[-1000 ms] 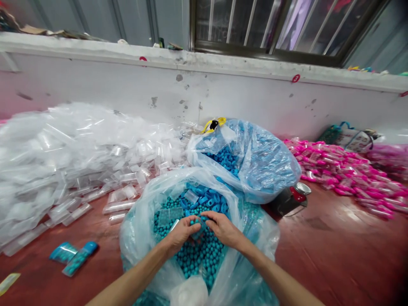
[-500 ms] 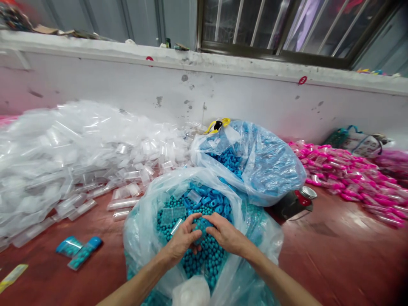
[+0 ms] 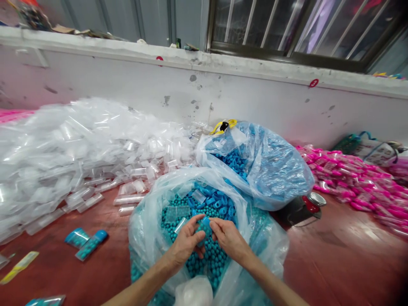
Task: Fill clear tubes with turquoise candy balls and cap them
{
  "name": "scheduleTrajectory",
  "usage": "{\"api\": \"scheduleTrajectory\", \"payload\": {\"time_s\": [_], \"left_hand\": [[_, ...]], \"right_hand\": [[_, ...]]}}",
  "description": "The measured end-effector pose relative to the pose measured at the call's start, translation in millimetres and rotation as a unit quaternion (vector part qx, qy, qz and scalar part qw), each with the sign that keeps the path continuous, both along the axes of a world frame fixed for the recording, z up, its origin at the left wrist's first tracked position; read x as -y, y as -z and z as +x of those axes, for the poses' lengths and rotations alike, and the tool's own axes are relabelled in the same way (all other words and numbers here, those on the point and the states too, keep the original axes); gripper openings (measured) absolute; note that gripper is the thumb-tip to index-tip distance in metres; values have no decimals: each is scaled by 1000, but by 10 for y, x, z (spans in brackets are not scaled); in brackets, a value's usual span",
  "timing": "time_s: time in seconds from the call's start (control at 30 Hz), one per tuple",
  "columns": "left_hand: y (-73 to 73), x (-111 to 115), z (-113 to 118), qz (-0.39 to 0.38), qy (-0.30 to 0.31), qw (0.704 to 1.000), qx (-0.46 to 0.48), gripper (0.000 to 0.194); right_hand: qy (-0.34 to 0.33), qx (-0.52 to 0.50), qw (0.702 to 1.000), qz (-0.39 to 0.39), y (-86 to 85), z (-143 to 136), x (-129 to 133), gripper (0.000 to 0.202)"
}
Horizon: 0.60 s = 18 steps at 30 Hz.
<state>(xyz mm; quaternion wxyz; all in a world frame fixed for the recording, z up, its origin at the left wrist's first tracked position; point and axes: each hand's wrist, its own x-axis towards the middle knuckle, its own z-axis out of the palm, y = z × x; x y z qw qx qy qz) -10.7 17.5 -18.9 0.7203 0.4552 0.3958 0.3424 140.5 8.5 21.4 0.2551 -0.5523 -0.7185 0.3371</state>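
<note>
Packet of clear plastic and round teal beads (image 3: 205,230) sits mid-frame: left hand (image 3: 185,243) curls round it, right hand (image 3: 230,240) pinches its upper-end blue plastic cap (image 3: 206,221); can't tell long axis.

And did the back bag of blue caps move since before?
No. The back bag of blue caps has stayed put: its right end is still under the red 3 sign. Only the camera's view shifted.

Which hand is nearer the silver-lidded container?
Right. The right hand is left of the silver-lidded container, over the open bead bag; the left hand is farther left, over the same bag.
</note>
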Motion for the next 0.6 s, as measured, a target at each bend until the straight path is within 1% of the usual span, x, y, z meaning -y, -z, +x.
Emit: {"api": "scheduleTrajectory", "payload": {"time_s": [0.1, 0.2, 0.27, 0.37, 0.43, 0.47, 0.53, 0.6], "left_hand": [[-32, 18, -13, -14, -8, 1000, 12, 67], [-70, 43, -9, -27, -21, 999, 10, 65], [-85, 66, 12, -28, -31, 999, -6, 59], [-77, 96, 56, -17, -63, 997, -37, 49], [-60, 99, 67, -14, -82, 995, -51, 45], [-53, 94, 58, -16, -80, 995, -54, 44], [-50, 73, 12, -23, -52, 997, -49, 44], [-66, 46, -58, -23, -11, 999, -39, 45]], "right_hand": [[-2, 13, 1000, 24, 5, -19, 12, 43], [-59, 62, 995, 50, -20, 5, 25, 35], [-102, 98, 988, 54, -39, 26, 39, 28], [-124, 129, 983, 52, -36, 31, 72, 27], [-124, 109, 985, 50, -12, 32, 92, 28], [-127, 85, 987, 47, 0, 39, 97, 29], [-134, 24, 990, 25, 19, 76, 85, 29], [-120, -42, 991, -44, 28, 128, 38, 28]]}}
